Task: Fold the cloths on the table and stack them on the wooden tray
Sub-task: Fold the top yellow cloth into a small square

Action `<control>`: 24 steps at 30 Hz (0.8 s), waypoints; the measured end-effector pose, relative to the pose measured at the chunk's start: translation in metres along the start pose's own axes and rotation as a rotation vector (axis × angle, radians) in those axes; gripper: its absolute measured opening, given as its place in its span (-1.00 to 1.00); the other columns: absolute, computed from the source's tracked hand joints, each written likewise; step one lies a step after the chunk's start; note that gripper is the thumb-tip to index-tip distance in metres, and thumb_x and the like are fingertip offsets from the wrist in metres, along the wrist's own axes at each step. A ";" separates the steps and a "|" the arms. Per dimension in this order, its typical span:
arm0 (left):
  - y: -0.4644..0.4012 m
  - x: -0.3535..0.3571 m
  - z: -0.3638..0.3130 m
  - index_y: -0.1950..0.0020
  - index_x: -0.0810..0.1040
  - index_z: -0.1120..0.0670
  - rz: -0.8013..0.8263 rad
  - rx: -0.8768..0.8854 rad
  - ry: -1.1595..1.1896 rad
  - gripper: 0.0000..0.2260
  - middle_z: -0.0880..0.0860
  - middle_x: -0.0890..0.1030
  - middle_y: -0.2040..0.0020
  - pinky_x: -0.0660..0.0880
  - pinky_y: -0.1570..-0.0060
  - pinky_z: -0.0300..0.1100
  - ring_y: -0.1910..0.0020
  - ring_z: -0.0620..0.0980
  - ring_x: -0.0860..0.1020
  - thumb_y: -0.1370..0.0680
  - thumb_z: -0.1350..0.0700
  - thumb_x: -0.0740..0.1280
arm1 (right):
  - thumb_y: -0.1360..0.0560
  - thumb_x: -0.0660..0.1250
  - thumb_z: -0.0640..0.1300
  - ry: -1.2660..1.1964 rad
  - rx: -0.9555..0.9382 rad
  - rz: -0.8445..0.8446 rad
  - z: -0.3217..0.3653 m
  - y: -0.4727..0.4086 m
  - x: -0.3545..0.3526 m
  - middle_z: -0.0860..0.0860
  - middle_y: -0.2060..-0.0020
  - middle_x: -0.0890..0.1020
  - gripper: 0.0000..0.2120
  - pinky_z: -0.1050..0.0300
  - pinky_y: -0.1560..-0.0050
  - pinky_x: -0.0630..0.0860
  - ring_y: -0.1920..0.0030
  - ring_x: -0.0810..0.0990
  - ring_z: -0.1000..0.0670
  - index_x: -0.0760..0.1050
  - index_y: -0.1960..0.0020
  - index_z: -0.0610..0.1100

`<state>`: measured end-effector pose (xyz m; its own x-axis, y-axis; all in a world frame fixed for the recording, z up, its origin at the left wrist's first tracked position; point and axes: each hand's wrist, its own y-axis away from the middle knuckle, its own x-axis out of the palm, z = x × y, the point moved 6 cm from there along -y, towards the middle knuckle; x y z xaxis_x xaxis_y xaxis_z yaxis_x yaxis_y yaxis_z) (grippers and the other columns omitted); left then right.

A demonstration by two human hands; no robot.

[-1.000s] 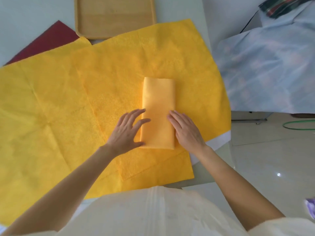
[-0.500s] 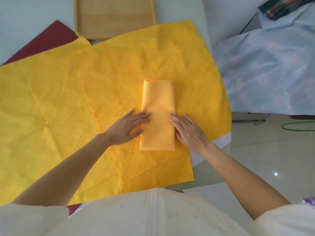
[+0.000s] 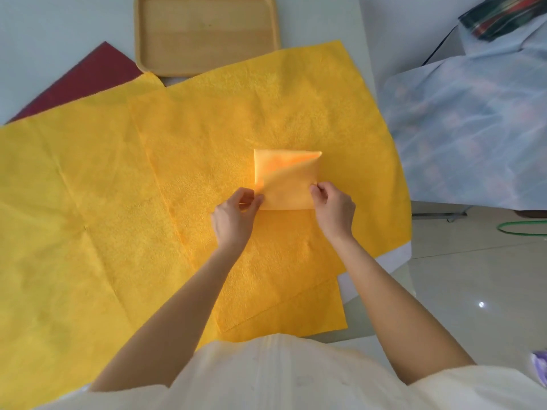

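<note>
A small folded orange cloth (image 3: 291, 184) lies on top of a large flat yellow cloth (image 3: 266, 119) in the middle of the table. Its near half is lifted and bent toward the far end. My left hand (image 3: 235, 214) pinches the near left corner of it. My right hand (image 3: 333, 207) pinches the near right corner. A second large yellow cloth (image 3: 68, 208) is spread out at the left, partly under the first. A dark red cloth (image 3: 88, 75) shows at the far left. The wooden tray (image 3: 207, 34) stands at the far edge with nothing in it.
The table's right edge (image 3: 370, 69) runs close to the cloths. Beyond it a pale blue patterned sheet (image 3: 473, 128) covers something at the right. Tiled floor with a green cable (image 3: 521, 227) lies below that.
Both hands went from resting flat beside the folded cloth to pinching its near corners. They have lifted the near end and carried it toward the far end, so the cloth looks about half as long.
</note>
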<state>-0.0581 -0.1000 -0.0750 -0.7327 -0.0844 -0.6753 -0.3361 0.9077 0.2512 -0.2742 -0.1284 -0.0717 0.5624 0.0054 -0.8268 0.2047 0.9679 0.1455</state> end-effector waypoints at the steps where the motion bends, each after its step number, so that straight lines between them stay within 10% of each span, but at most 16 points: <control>1: -0.001 0.001 -0.001 0.03 0.59 0.00 -0.002 -0.040 -0.026 -0.78 -0.07 0.67 0.08 0.20 0.27 -0.23 0.11 -0.06 0.59 -0.50 -0.12 0.31 | -0.56 0.23 -0.02 -0.003 0.028 -0.016 0.000 -0.002 0.001 -0.07 0.15 0.67 -0.78 0.10 0.25 0.25 0.14 0.58 -0.14 0.55 0.01 -0.15; 12: -0.017 0.005 -0.011 0.05 0.61 0.02 0.033 -0.081 -0.206 -0.66 0.00 0.67 0.10 0.34 0.29 -0.18 0.13 0.10 0.59 -0.53 -0.20 0.20 | -0.51 0.20 -0.24 0.257 -0.281 -0.126 0.027 0.006 0.002 -0.07 0.28 0.53 -0.51 0.03 0.13 0.41 0.35 0.48 -0.08 0.30 -0.41 0.01; 24: -0.028 -0.001 -0.014 -0.05 0.41 0.05 0.006 0.004 -0.226 -0.73 -0.03 0.60 0.06 0.37 0.21 -0.11 0.13 0.07 0.57 -0.47 -0.06 0.35 | -0.60 0.12 -0.05 0.453 -0.162 0.117 0.034 -0.025 0.011 -0.13 0.01 0.46 -0.61 0.00 0.07 0.30 0.12 0.50 -0.17 0.26 -0.41 0.15</control>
<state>-0.0567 -0.1314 -0.0719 -0.5835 0.0148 -0.8120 -0.3296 0.9095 0.2535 -0.2458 -0.1607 -0.0660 0.1625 0.1900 -0.9682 0.0135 0.9808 0.1947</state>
